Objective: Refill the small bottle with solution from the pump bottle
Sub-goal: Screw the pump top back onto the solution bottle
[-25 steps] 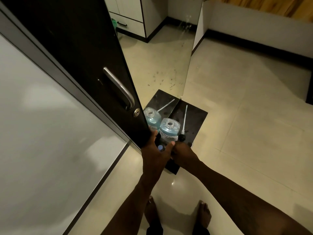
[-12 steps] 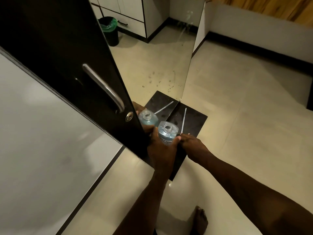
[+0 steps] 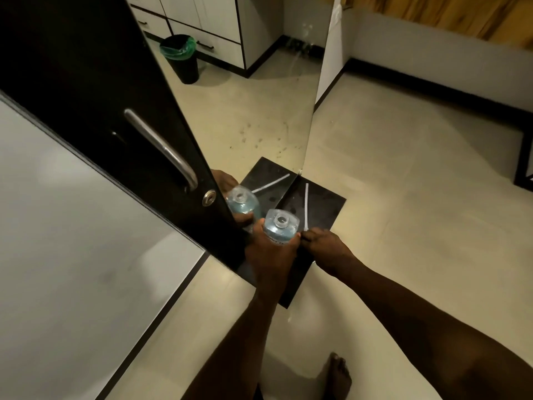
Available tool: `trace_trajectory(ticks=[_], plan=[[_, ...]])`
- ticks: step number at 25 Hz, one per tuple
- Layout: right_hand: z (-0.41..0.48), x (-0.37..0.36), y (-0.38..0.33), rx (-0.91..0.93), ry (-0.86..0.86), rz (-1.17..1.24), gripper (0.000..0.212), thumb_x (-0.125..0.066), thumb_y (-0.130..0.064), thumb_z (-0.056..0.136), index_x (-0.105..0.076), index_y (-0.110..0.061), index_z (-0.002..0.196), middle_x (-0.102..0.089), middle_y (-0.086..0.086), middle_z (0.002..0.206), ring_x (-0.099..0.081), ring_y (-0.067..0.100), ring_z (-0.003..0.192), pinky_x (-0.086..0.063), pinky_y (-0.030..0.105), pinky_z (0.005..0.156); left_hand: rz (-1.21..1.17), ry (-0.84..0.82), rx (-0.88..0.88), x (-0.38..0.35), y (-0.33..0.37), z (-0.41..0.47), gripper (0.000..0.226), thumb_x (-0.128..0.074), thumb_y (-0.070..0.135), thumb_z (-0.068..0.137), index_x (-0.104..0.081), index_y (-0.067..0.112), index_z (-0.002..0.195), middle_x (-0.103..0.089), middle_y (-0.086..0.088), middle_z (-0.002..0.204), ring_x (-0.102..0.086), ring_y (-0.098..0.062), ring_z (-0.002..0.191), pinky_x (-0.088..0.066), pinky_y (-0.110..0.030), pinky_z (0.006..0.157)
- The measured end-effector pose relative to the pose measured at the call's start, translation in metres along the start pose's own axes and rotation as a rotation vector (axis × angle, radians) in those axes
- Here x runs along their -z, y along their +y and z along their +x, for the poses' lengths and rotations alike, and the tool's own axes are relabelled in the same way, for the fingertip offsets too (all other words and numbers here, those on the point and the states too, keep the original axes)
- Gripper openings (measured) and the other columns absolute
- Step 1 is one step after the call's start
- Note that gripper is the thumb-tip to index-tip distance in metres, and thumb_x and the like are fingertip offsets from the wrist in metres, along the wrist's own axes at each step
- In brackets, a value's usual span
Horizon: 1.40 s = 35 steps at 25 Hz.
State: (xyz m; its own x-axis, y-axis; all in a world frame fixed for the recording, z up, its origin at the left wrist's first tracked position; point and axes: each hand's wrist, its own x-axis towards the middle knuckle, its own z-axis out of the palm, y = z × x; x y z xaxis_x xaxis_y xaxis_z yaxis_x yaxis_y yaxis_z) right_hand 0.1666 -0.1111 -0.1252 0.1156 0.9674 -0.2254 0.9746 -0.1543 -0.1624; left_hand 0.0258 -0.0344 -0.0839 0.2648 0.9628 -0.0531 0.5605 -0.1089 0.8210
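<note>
On dark tile beside mirror: pump bottle (image 3: 279, 230), neck open, held by left hand (image 3: 271, 249).
Blue solution fills roughly half the bottle. Right hand (image 3: 323, 246), right of the bottle, pinches the base of the dip tube (image 3: 306, 206), which lies on the tile (image 3: 323, 203). Small bottle not visible. Risks: uncapped bottle could tip and spill; wet tube may drip; mirror (image 3: 259, 116) close, easily knocked.

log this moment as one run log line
left hand: grips clear uncapped bottle of blue liquid | right hand: holds white pump tube | surface: black shelf
</note>
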Motion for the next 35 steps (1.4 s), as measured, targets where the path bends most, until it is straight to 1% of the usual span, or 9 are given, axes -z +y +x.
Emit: trace_trajectory(ticks=[3, 8, 10, 15, 20, 24, 28, 32, 35], plan=[[-0.023, 0.039, 0.003, 0.023, 0.076, -0.045, 0.049, -0.065, 0.000, 0.086, -0.064, -0.011, 0.134, -0.065, 0.013, 0.134, -0.060, 0.036, 0.121, -0.051, 0.041, 0.096, 0.010, 0.026, -0.088, 0.016, 0.023, -0.010, 0.074, -0.093, 0.043, 0.064, -0.064, 0.008, 0.122, -0.072, -0.008, 0.116, -0.062, -0.007, 0.101, -0.040, -0.003, 0.082], [-0.068, 0.117, -0.006, -0.004, 0.219, -0.019, 0.053, -0.063, 0.009, 0.079, -0.070, -0.011, 0.127, -0.066, 0.012, 0.138, -0.063, 0.034, 0.123, -0.055, 0.041, 0.098, 0.041, -0.041, -0.146, 0.060, 0.068, -0.025, 0.090, -0.070, 0.072, 0.059, -0.060, 0.017, 0.129, -0.073, -0.004, 0.117, -0.070, -0.021, 0.106, -0.059, -0.044, 0.092], [-0.085, 0.148, -0.011, 0.026, 0.350, -0.024, 0.054, -0.070, 0.010, 0.069, -0.075, -0.013, 0.118, -0.072, 0.011, 0.126, -0.070, 0.033, 0.112, -0.060, 0.039, 0.088, 0.006, -0.104, -0.106, 0.081, 0.091, -0.027, 0.085, -0.078, 0.068, 0.056, -0.057, 0.028, 0.129, -0.070, 0.004, 0.120, -0.066, -0.019, 0.111, -0.056, -0.046, 0.096], [-0.127, 0.228, -0.030, 0.054, 0.538, 0.039, 0.045, -0.068, -0.006, 0.080, -0.070, -0.019, 0.123, -0.071, 0.002, 0.125, -0.068, 0.025, 0.109, -0.060, 0.038, 0.084, -0.098, -0.071, -0.190, 0.123, 0.147, -0.025, 0.069, -0.090, 0.053, 0.053, -0.068, 0.025, 0.112, -0.074, 0.009, 0.098, -0.071, -0.007, 0.084, -0.062, -0.026, 0.081], [-0.158, 0.314, -0.049, -0.041, 0.999, 0.319, 0.028, -0.074, -0.012, 0.089, -0.074, -0.012, 0.118, -0.077, 0.001, 0.106, -0.073, 0.016, 0.090, -0.062, 0.032, 0.083, -0.114, -0.068, -0.227, 0.139, 0.174, -0.028, 0.095, -0.089, 0.061, 0.049, -0.065, 0.019, 0.132, -0.074, 0.003, 0.114, -0.072, -0.010, 0.100, -0.054, -0.015, 0.091], [-0.159, 0.370, -0.052, -0.185, 1.207, 0.453, 0.032, -0.063, -0.037, 0.098, -0.072, -0.015, 0.120, -0.077, 0.005, 0.099, -0.074, 0.017, 0.086, -0.063, 0.040, 0.073, -0.105, -0.098, -0.229, 0.145, 0.196, -0.044, 0.079, -0.095, 0.044, 0.054, -0.071, 0.014, 0.123, -0.076, 0.003, 0.101, -0.064, -0.004, 0.081, -0.045, 0.000, 0.079], [-0.160, 0.398, -0.056, -0.129, 1.318, 0.558, 0.031, -0.066, -0.036, 0.097, -0.072, -0.015, 0.118, -0.077, 0.004, 0.099, -0.075, 0.017, 0.087, -0.064, 0.044, 0.073, -0.151, -0.118, -0.260, 0.143, 0.206, -0.057, 0.066, -0.097, 0.032, 0.059, -0.072, 0.008, 0.116, -0.076, -0.003, 0.099, -0.058, -0.005, 0.075, -0.032, 0.010, 0.056], [-0.160, 0.400, -0.058, -0.107, 1.317, 0.511, 0.031, -0.067, -0.032, 0.097, -0.073, -0.010, 0.118, -0.078, 0.005, 0.101, -0.075, 0.015, 0.087, -0.064, 0.039, 0.073, -0.178, -0.176, -0.305, 0.142, 0.204, -0.064, 0.065, -0.096, 0.026, 0.064, -0.070, 0.003, 0.120, -0.074, -0.009, 0.107, -0.037, 0.013, 0.068, -0.029, 0.011, 0.056], [-0.159, 0.393, -0.056, -0.118, 1.273, 0.467, 0.031, -0.067, -0.033, 0.097, -0.073, -0.012, 0.119, -0.077, 0.006, 0.101, -0.075, 0.016, 0.087, -0.063, 0.038, 0.072, -0.159, -0.180, -0.304, 0.138, 0.201, -0.063, 0.066, -0.096, 0.029, 0.063, -0.070, 0.006, 0.119, -0.074, -0.008, 0.107, -0.050, 0.000, 0.071, -0.031, 0.011, 0.056]])
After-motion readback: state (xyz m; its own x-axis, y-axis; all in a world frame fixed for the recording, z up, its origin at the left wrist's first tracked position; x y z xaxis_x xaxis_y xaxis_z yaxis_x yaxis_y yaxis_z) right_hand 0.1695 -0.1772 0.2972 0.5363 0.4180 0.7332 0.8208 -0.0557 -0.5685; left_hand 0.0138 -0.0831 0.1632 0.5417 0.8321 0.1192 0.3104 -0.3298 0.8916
